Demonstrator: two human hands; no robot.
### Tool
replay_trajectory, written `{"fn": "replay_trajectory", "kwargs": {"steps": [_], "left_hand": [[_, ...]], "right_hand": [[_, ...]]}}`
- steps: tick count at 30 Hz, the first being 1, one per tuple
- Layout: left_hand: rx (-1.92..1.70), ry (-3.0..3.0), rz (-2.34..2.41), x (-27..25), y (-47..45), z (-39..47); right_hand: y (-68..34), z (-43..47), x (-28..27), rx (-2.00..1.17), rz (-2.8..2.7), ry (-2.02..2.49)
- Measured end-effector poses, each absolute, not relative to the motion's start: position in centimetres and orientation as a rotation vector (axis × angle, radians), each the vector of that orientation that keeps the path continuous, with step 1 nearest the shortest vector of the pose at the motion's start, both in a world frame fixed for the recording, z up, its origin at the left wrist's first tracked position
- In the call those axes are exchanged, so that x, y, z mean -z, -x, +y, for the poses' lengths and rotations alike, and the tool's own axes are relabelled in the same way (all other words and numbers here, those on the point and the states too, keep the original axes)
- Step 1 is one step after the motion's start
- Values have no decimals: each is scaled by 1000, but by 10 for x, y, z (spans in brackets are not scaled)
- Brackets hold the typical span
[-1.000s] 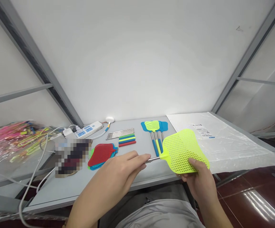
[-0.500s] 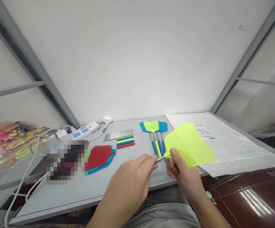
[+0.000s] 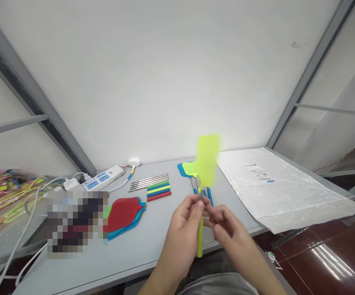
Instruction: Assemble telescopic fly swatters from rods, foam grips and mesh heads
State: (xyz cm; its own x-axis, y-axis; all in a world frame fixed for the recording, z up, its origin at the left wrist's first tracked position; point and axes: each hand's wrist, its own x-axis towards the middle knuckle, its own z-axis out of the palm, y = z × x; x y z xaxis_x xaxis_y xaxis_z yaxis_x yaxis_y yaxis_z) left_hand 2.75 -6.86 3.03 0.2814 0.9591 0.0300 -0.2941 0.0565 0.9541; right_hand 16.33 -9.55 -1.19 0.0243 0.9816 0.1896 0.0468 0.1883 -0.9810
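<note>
A yellow-green fly swatter point(image 3: 208, 162) stands upright in front of me, its head smeared by motion and its yellow-green handle point(image 3: 200, 241) hanging below my fingers. My left hand point(image 3: 185, 225) is closed round its metal shaft, just above the handle. From the other side, my right hand point(image 3: 231, 229) has curled fingers reaching the shaft beside the left fingertips. Behind it on the table lie several fly swatters with blue and yellow-green heads, one yellow-green head point(image 3: 189, 168) showing clearly. The held swatter partly hides them.
Red swatter heads point(image 3: 123, 213) lie over blue ones at the left. Metal rods point(image 3: 149, 181) and coloured handles point(image 3: 159, 190) are laid out mid-table. A power strip point(image 3: 105, 178) with cables is at the back left. A white plastic bag point(image 3: 254, 192) covers the right side.
The swatter has turned from pointing right to standing upright, and its handle now shows below. My right hand has left the head and moved down to the shaft. The view has shifted slightly.
</note>
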Motion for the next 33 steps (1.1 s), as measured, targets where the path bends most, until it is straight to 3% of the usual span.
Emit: {"fn": "replay_trajectory", "kwargs": {"steps": [3,6,20,28,33], "left_hand": [[-1263,-650,719,-19,-36,-61],[-1271,-565,739,-13,-39,-57],[-1645,-869,775,-4,-17,-66],[-1858,-926,650,11,25,-66],[-1837,-1056,783,11,12,-74]], "right_hand": [[-146,-95,16,-903,-1470,1279],[-143,-97,17,-919,-1595,1348],[-149,-94,-13,-621,-1915,1383],[-123,-67,-40,-226,-2494,1223],[-139,-69,-34,85,-2530,1163]]}}
